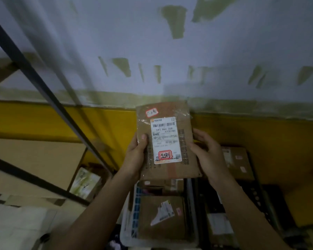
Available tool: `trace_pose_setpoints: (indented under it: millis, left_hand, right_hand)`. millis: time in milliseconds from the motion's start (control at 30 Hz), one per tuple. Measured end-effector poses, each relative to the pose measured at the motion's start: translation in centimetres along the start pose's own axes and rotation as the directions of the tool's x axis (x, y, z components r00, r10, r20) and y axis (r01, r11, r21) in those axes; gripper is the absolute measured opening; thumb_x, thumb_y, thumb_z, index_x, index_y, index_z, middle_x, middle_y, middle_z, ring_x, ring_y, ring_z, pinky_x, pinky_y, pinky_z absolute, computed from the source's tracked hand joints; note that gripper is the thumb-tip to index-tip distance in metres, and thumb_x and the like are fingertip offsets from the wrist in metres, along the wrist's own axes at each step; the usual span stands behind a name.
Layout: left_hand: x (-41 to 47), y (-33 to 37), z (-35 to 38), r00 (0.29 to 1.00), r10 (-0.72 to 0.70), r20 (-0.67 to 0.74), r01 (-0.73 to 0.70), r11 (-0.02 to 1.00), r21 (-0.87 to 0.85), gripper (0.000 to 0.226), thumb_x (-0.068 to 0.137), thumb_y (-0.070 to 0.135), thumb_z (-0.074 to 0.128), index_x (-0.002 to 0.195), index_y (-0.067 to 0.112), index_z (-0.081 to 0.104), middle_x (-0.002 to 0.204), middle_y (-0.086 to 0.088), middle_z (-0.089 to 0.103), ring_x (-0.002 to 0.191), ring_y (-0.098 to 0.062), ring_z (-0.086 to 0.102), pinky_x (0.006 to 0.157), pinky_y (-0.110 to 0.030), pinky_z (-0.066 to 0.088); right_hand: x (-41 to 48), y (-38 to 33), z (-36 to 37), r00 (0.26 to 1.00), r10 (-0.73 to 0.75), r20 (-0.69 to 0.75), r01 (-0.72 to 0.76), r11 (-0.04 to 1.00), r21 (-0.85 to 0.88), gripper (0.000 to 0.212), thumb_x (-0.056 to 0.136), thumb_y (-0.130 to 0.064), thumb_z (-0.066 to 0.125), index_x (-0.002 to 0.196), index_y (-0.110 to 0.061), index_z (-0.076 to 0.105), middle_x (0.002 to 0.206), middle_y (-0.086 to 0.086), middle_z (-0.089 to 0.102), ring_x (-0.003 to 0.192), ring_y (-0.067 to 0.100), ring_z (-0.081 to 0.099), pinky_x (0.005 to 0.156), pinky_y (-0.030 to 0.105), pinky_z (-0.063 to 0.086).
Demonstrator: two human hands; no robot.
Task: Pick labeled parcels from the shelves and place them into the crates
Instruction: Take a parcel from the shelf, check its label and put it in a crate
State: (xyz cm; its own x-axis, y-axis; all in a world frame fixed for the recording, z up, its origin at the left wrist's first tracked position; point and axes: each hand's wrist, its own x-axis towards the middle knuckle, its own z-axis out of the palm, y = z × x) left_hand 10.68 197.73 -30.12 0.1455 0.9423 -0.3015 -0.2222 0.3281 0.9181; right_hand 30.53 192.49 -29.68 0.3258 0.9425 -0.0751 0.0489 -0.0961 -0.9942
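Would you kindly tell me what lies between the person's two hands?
In the head view, a flat brown parcel lies between the left hand and right hand; both grip its side edges.

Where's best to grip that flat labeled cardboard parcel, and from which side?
Probably by its long side edges, from left and right, as the left hand and right hand do now: the parcel is thin and flat, label kept uncovered.
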Motion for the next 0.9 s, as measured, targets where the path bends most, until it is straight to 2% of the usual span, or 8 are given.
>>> trace_pose_setpoints:
  millis: [167, 267, 400, 467, 600, 733, 800, 900]
  left_hand:
    - [0.4, -8.2, -1.5, 0.979, -0.133, -0.153, 0.126, 0.990, -0.059, 0.035, 0.108, 0.037, 0.041, 0.140, 0.026, 0.049, 0.112, -0.001, 0.075, 0.094, -0.018, 0.075, 0.071, -0.035, 0.063]
    - [0.1, -12.4, -2.4, 0.948, -0.253, -0.195, 0.217, 0.957, -0.191, 0.040, 0.109, 0.036, 0.039, 0.148, 0.031, 0.042, 0.129, -0.004, 0.068, 0.108, -0.025, 0.071, 0.087, -0.047, 0.061]
    - [0.2, -16.9, -3.9, 0.895, -0.326, -0.305, 0.268, 0.938, -0.218, 0.045, 0.108, 0.035, 0.044, 0.152, 0.036, 0.037, 0.134, -0.002, 0.064, 0.112, -0.021, 0.069, 0.080, -0.040, 0.062]
    - [-0.1, -18.8, -4.6, 0.874, -0.383, -0.299, 0.333, 0.921, -0.204, 0.050, 0.104, 0.039, 0.051, 0.152, 0.036, 0.037, 0.137, -0.003, 0.063, 0.117, -0.026, 0.067, 0.082, -0.047, 0.062]
    - [-0.6, -21.2, -5.9, 0.833, -0.473, -0.287, 0.458, 0.880, -0.124, 0.050, 0.101, 0.029, 0.060, 0.145, 0.028, 0.038, 0.133, -0.005, 0.062, 0.113, -0.026, 0.066, 0.079, -0.047, 0.060]
    - [-0.3, -22.9, -7.1, 0.790, -0.543, -0.284, 0.552, 0.832, -0.054, 0.055, 0.096, 0.018, 0.066, 0.137, 0.024, 0.031, 0.125, -0.004, 0.058, 0.100, -0.018, 0.063, 0.068, -0.039, 0.055]
    - [-0.3, -23.7, -7.5, 0.754, -0.582, -0.306, 0.611, 0.792, -0.001, 0.063, 0.095, 0.020, 0.067, 0.141, 0.027, 0.026, 0.124, -0.005, 0.056, 0.100, -0.022, 0.062, 0.076, -0.048, 0.057]
    - [-0.4, -24.4, -8.2, 0.753, -0.555, -0.354, 0.608, 0.793, 0.051, 0.074, 0.091, 0.032, 0.072, 0.143, 0.038, 0.021, 0.124, -0.007, 0.058, 0.105, -0.030, 0.067, 0.083, -0.058, 0.060]
  right_hand:
    - [0.2, 5.9, 1.1, 0.992, 0.105, 0.065, -0.090, 0.976, -0.201, 0.030, 0.100, -0.019, 0.063, 0.127, -0.032, 0.058, 0.117, -0.020, 0.063, 0.107, -0.003, 0.060, 0.078, 0.014, 0.051]
    - [0.6, 9.7, 1.4, 0.940, 0.292, 0.176, -0.221, 0.915, -0.336, 0.034, 0.099, -0.032, 0.064, 0.130, -0.043, 0.054, 0.115, -0.025, 0.061, 0.107, 0.005, 0.063, 0.080, 0.026, 0.054]
    - [0.1, 13.7, 1.5, 0.806, 0.508, 0.306, -0.407, 0.849, -0.336, 0.050, 0.095, -0.023, 0.070, 0.131, -0.049, 0.046, 0.115, -0.024, 0.062, 0.102, 0.000, 0.063, 0.081, 0.026, 0.058]
    - [-0.5, 15.7, 1.3, 0.783, 0.545, 0.299, -0.419, 0.818, -0.393, 0.055, 0.094, -0.022, 0.072, 0.136, -0.045, 0.044, 0.124, -0.015, 0.060, 0.107, 0.005, 0.062, 0.083, 0.026, 0.057]
    - [-2.4, 19.3, 1.2, 0.746, 0.618, 0.246, -0.430, 0.731, -0.530, 0.068, 0.093, -0.008, 0.068, 0.152, -0.027, 0.038, 0.148, 0.004, 0.049, 0.136, 0.027, 0.048, 0.108, 0.044, 0.048]
    - [-4.1, 21.2, 1.7, 0.731, 0.656, 0.186, -0.479, 0.688, -0.545, 0.065, 0.094, -0.003, 0.065, 0.150, -0.023, 0.039, 0.137, 0.000, 0.051, 0.133, 0.023, 0.047, 0.103, 0.033, 0.046]
    - [-4.5, 21.9, 1.6, 0.729, 0.666, 0.159, -0.493, 0.672, -0.553, 0.061, 0.096, -0.002, 0.060, 0.150, -0.025, 0.043, 0.133, -0.002, 0.053, 0.132, 0.023, 0.049, 0.100, 0.030, 0.046]
    - [-4.4, 22.4, 1.3, 0.754, 0.645, 0.127, -0.468, 0.663, -0.585, 0.061, 0.098, 0.002, 0.051, 0.151, -0.027, 0.044, 0.146, 0.008, 0.054, 0.135, 0.029, 0.051, 0.111, 0.041, 0.046]
